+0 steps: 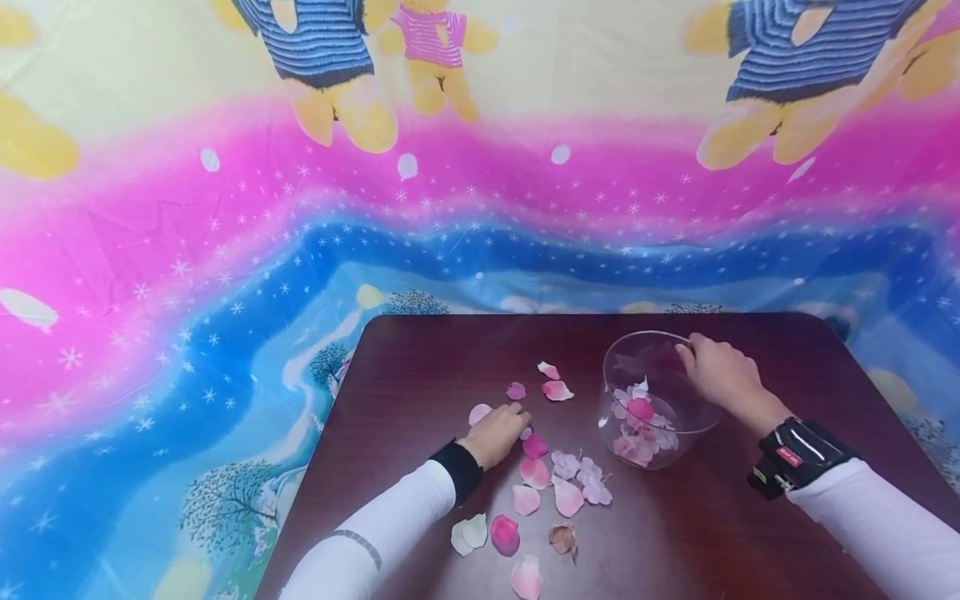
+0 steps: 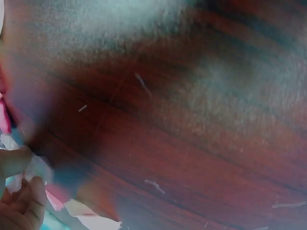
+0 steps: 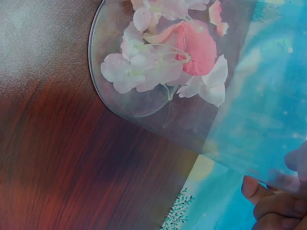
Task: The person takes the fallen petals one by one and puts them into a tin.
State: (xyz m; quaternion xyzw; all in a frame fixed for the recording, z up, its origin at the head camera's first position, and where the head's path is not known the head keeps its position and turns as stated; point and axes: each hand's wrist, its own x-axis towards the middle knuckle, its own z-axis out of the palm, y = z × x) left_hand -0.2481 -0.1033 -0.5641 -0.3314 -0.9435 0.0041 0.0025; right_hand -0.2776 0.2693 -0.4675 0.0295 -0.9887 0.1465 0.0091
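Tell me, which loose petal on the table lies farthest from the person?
The small pink-and-white petal at the top of the scatter, just left of the bowl; all others lie nearer.

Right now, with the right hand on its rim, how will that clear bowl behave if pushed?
The clear bowl looks thin and holds only petals, so it is probably light. On the smooth table it likely slides; pushed at the rim, it may tip.

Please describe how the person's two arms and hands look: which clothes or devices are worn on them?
Both arms wear long white sleeves. The left sleeve ends in a black cuff at the wrist. The right wrist carries a black strapped device with a small red mark. Left hand and right hand are bare.
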